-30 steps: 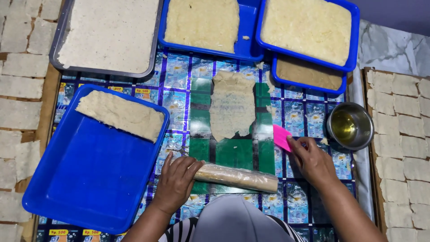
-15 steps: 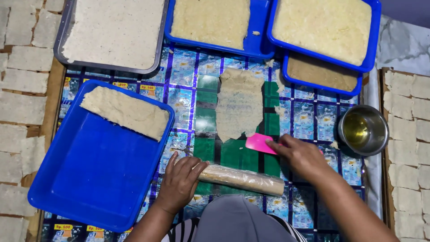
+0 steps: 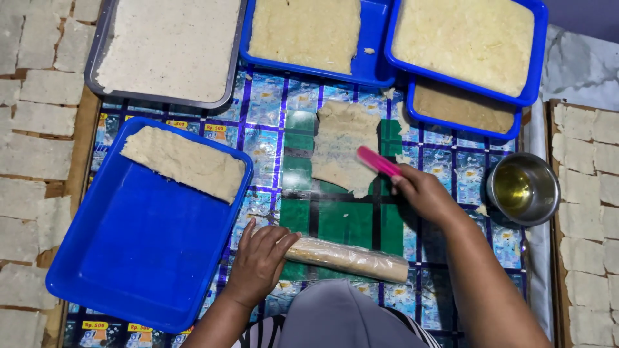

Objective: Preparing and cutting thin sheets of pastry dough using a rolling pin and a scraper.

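Note:
My right hand (image 3: 425, 193) grips a pink scraper (image 3: 378, 161), and its blade rests on the right edge of a thin flattened dough sheet (image 3: 342, 145) lying on the green and blue patterned mat (image 3: 335, 219). My left hand (image 3: 261, 254) lies flat, fingers spread, on the left end of a plastic-wrapped rolling pin (image 3: 351, 258) near the mat's front edge.
A large blue tray (image 3: 142, 251) at the left holds one dough slab (image 3: 184, 161). A grey tray (image 3: 167, 45) and blue trays (image 3: 371, 64) of dough line the back. A steel bowl of oil (image 3: 523, 188) stands at the right. Cut dough pieces cover boards on both sides.
My right hand has carried the pink scraper leftward and away from me, from beside the mat's right edge onto the dough sheet. My left hand has stayed on the rolling pin.

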